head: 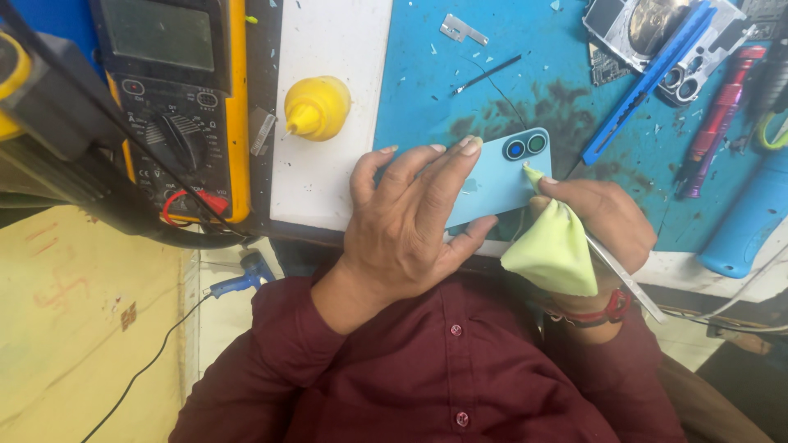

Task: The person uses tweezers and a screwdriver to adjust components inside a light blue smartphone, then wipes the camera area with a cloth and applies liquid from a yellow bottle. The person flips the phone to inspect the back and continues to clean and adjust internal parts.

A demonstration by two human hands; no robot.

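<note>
In the middle of the frame, the left hand (406,226) lies flat with its fingers spread on a light blue phone (492,182), pinning it to the blue mat (460,82). The right hand (603,217) is closed on a green cloth (554,250) and presses its tip beside the camera rings (525,147). To do this well, I think the phone must stay still while the cloth rubs softly.
</note>
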